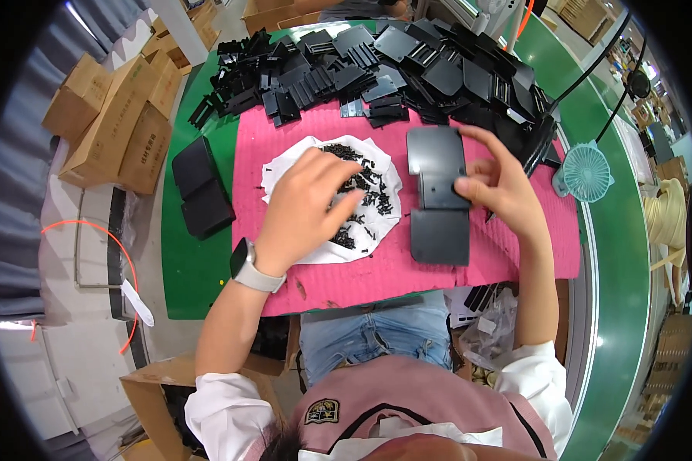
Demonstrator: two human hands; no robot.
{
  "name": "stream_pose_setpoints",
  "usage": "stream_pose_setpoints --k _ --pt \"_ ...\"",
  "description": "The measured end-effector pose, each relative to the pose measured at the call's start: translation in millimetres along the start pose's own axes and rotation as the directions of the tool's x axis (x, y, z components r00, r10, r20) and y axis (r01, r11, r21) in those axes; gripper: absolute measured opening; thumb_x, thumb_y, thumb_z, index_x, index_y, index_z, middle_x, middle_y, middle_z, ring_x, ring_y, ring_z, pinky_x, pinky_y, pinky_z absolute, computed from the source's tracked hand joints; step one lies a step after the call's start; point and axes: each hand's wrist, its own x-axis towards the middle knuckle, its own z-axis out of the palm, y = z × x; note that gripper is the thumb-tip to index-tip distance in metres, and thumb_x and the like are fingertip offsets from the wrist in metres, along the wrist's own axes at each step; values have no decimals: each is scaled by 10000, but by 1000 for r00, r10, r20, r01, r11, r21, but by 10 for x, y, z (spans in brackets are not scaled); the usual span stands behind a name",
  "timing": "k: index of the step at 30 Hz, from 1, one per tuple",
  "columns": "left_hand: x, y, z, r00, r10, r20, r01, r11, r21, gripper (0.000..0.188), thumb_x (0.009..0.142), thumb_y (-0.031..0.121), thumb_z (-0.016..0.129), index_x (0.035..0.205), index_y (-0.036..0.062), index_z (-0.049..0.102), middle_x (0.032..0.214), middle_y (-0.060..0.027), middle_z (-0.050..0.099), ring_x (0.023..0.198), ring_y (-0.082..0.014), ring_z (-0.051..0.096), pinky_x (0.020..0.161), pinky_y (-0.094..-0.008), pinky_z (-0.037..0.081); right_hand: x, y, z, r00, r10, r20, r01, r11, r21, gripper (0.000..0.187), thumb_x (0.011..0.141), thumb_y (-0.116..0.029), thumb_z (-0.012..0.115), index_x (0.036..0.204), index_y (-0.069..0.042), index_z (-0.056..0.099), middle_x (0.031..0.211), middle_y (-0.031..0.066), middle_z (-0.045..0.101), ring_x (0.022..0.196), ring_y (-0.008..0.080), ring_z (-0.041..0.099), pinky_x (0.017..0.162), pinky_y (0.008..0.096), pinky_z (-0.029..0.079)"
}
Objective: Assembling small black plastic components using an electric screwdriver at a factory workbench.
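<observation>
Because it runs beneath everything else, the green tabletop (pixel 200 280) comes first as the largest surface, with a pink sheet (pixel 346 284) spread over much of it. Left of the table stand brown cardboard boxes (pixel 115 115). A loose heap of black plates and ribbed pieces (pixel 354 73) covers the far end of the table, reaching onto the sheet's upper edge.

On the sheet, a crumpled white liner (pixel 390 167) lies left of centre. To its right, just beside it, a black two-panel part (pixel 438 169) lies flat, one panel above the other. A similar dark part (pixel 204 188) lies slightly tilted near the table's left side.

The left hand (pixel 307 200) is above the liner, thumb and index finger spread apart with a visible gap between them. The right hand (pixel 507 184) is at the right edge of the two-panel part: its thumb is by the upper panel's edge and its index finger reaches the upper corner, the two well separated; I cannot tell whether they grip the part or merely rest there.

Right of that hand sits a small pale-turquoise fan (pixel 587 172). The left wrist wears a watch (pixel 246 265). Smallest of all, tiny black screw-like pieces (pixel 380 203) lie scattered across the liner.
</observation>
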Motion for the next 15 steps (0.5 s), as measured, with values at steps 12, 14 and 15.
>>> stream_pose_setpoints --k 12,14,15 --pt "76 71 211 999 -34 36 25 974 226 117 702 40 690 789 13 617 770 -88 546 781 -276 543 693 -365 434 -120 174 189 984 -128 -127 54 883 -467 344 777 -238 704 1018 -5 625 596 88 587 530 167 583 552 286 464" --pt "32 9 196 999 -37 -31 42 982 185 95 714 49 683 780 24 619 766 -85 546 781 -274 546 698 -371 435 -148 171 174 964 -206 -168 77 822 -564 348 775 -264 705 1009 -16 632 619 92 608 548 192 602 557 304 475" --pt "9 -24 183 994 -46 -98 59 988 140 74 726 57 677 770 35 622 762 -82 546 782 -271 550 702 -376 437 -164 169 161 938 -284 -196 90 748 -657 354 773 -290 706 999 -27 640 641 96 629 566 216 621 562 322 485"
